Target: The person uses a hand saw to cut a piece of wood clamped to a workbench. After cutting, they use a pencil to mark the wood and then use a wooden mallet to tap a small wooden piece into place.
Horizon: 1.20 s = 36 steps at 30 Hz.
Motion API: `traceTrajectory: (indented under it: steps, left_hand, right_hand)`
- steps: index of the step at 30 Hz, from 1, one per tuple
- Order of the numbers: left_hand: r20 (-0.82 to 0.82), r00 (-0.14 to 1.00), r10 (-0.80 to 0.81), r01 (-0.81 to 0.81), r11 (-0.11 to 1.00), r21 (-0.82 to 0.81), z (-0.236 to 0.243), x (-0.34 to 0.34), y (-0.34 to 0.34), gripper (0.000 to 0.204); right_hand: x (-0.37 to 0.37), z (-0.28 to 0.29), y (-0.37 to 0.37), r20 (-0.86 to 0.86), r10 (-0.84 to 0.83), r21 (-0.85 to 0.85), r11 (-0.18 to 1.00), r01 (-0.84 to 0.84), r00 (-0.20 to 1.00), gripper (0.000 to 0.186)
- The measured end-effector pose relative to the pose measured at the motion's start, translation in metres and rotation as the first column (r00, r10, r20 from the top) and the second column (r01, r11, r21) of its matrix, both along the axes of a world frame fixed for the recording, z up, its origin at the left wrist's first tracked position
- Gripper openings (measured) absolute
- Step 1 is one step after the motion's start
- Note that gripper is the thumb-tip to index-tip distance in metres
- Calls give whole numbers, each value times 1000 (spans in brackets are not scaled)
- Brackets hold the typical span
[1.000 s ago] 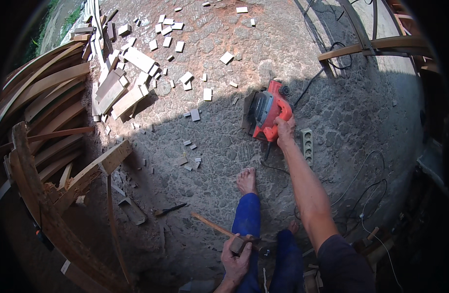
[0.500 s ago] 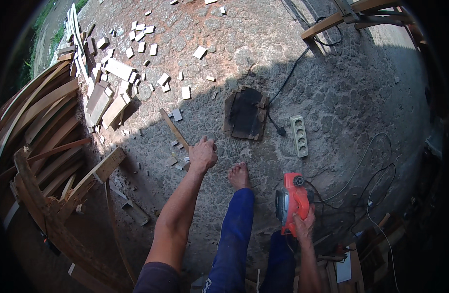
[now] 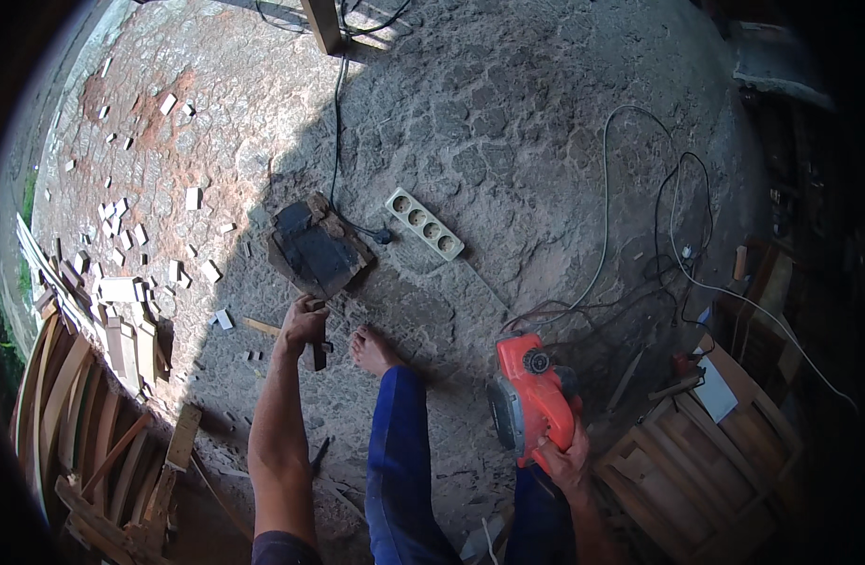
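Observation:
My right hand (image 3: 566, 461) grips the rear handle of a red electric planer (image 3: 544, 400) beside my right leg. The planer is tipped on its side, its grey sole facing left and its black front knob showing. My left hand (image 3: 305, 322) reaches down near my bare foot, fingers curled. A short dark piece of wood (image 3: 315, 356) sticks out below its palm and seems to be in its grip. Just beyond the fingers lies a flat, dark, ragged-edged board (image 3: 318, 250). A light wooden strip (image 3: 261, 326) lies left of the left wrist.
A white power strip (image 3: 425, 224) lies ahead, beside a loose black plug (image 3: 383, 236). Cables (image 3: 602, 245) loop across the rough floor at right. Small wood offcuts (image 3: 122, 221) are scattered at left, near stacked curved wood pieces (image 3: 80, 395). Wooden frames (image 3: 687, 452) lie at right.
The view has turned rightward, so the floor items appear further left. My left hand has moved from the wooden strip toward the dark board. My right hand still holds the planer.

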<state>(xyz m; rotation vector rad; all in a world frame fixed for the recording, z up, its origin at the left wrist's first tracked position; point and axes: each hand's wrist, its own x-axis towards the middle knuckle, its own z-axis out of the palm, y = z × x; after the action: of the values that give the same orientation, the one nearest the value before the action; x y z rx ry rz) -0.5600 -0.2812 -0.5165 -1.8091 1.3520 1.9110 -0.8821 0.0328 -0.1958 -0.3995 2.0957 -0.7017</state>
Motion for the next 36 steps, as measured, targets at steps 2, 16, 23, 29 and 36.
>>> traceTrajectory:
  steps: [2, 16, 23, 29, 36]
  left_hand:
    - [-12, 998, -60, 60, 998, -4, 34, -1, 11, 14]
    - [-318, 867, -383, 474, 832, 290, 333, -233, 103, 15]
    - [-569, 419, -708, 864, 504, 9, 365, -488, 257, 22]
    - [-562, 169, -810, 948, 290, -134, 347, -700, 436, 21]
    - [-338, -314, -887, 862, -118, -493, 343, -852, 595, 15]
  right_hand:
    - [-6, 15, 9, 31, 1, 43, 999, -2, 1000, 46]
    - [-72, 145, 154, -137, -337, -302, 910, 285, 931, 65]
    - [-156, 208, 302, -275, -576, -385, 800, 461, 770, 64]
    - [-187, 192, 431, -359, -804, -391, 591, 706, 475, 74]
    - [-221, 194, 525, -310, -929, -420, 325, 847, 202, 62]
